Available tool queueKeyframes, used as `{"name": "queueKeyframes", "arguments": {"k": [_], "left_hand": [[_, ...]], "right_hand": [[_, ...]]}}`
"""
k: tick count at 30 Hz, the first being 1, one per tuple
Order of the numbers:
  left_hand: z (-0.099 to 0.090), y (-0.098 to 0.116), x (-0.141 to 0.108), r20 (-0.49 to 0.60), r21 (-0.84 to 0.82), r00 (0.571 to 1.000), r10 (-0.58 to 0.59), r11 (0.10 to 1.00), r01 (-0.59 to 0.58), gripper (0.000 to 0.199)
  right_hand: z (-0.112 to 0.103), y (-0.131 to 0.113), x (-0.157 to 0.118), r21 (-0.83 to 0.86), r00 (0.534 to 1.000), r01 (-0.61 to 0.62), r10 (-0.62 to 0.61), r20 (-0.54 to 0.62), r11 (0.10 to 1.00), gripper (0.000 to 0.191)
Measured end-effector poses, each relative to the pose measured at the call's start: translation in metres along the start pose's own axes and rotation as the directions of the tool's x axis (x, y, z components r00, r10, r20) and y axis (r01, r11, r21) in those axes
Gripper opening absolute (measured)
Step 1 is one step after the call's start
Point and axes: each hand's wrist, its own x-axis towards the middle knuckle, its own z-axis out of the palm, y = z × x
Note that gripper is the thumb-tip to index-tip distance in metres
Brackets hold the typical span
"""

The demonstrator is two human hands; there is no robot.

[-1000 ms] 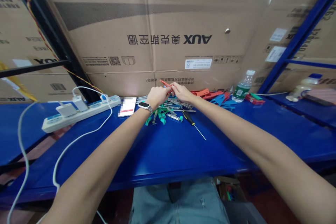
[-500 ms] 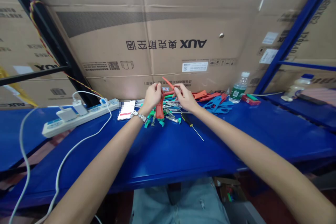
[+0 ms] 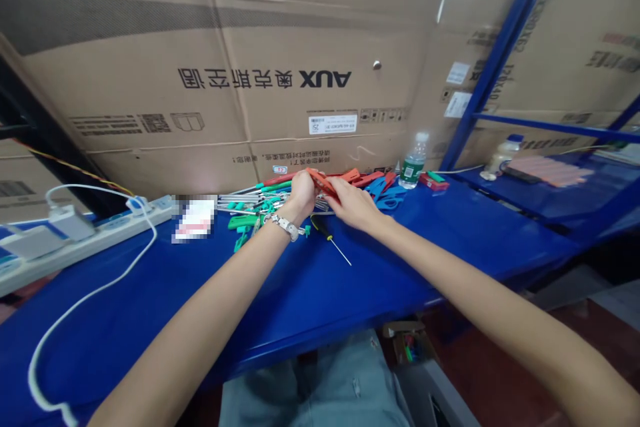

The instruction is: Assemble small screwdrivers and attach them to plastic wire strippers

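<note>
My left hand (image 3: 302, 195), a metal watch on its wrist, is closed on a red-orange plastic piece (image 3: 320, 180) above the heap at the back of the table. My right hand (image 3: 356, 204) grips the right end of the red plastic, its fingers wrapped over it. Whether one or two red pieces are between the hands, I cannot tell. Under and left of them lie green plastic parts (image 3: 243, 221) and thin metal rods (image 3: 239, 200). A black-and-yellow screwdriver (image 3: 331, 239) rests in front of the heap.
Blue plastic pieces (image 3: 390, 200) and a water bottle (image 3: 413, 163) stand right of the hands, beside a small red box (image 3: 433, 181). On the left are a white power strip (image 3: 95, 240) with a cable and a blurred white item (image 3: 196, 219). Cardboard (image 3: 260, 107) rises behind.
The view has swung right. My hands, holding separate red pieces before, have come together; the hanging red piece has turned up and the right hand's raised strip has come down to it.
</note>
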Motion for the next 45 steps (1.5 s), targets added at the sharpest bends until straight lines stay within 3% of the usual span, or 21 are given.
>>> {"name": "queueKeyframes", "arguments": {"k": [6,10,12,14,16,18,23,28,33,36,41,45], "left_hand": [[0.01,0.012,0.009,0.024,-0.016,0.994,-0.11,0.994,0.111,0.011],[0.008,0.014,0.022,0.033,0.08,0.997,-0.075,0.994,0.072,0.01],[0.004,0.012,0.027,0.054,0.195,0.998,-0.011,0.981,0.0,0.013],[-0.001,0.01,0.03,0.136,0.41,0.984,0.115,0.898,-0.162,0.014],[-0.006,0.008,0.032,0.252,0.61,0.944,0.215,0.722,-0.327,0.014],[-0.012,0.005,0.033,0.315,0.703,0.917,0.244,0.588,-0.399,0.012],[-0.031,0.003,0.03,0.33,0.739,0.901,0.282,0.517,-0.432,0.011],[-0.059,0.012,0.014,0.296,0.75,0.909,0.295,0.517,-0.412,0.012],[-0.097,0.02,-0.01,0.24,0.752,0.905,0.353,0.522,-0.403,0.012],[-0.122,0.023,-0.027,0.213,0.761,0.903,0.374,0.515,-0.393,0.014],[-0.154,0.023,-0.05,0.222,0.758,0.905,0.364,0.52,-0.395,0.015],[-0.164,0.021,-0.053,0.275,0.76,0.907,0.318,0.506,-0.408,0.014]], "right_hand": [[-0.025,0.073,0.032,-0.094,0.993,-0.086,0.093,0.068,0.992,0.052],[-0.029,0.113,0.059,-0.216,0.989,0.001,0.031,0.145,0.976,0.042],[-0.027,0.128,0.067,-0.262,0.987,0.022,0.022,0.161,0.965,0.041],[-0.023,0.138,0.069,-0.286,0.987,0.048,-0.001,0.161,0.957,0.045],[-0.017,0.145,0.068,-0.304,0.986,0.084,-0.035,0.163,0.949,0.049],[-0.01,0.148,0.065,-0.323,0.985,0.098,-0.047,0.163,0.941,0.053],[-0.001,0.149,0.066,-0.335,0.986,-0.002,0.057,0.155,0.942,0.067],[-0.006,0.138,0.063,-0.201,0.992,-0.032,0.056,0.114,0.979,0.073],[0.003,0.104,0.05,-0.012,0.998,0.035,-0.034,0.049,0.999,0.042],[0.013,0.071,0.05,0.04,0.993,0.089,-0.092,0.079,0.995,0.031],[0.02,0.009,0.081,-0.037,0.983,0.15,-0.145,0.117,0.988,0.034],[0.032,-0.028,0.122,-0.125,0.963,0.247,-0.229,0.14,0.961,0.025]]}}
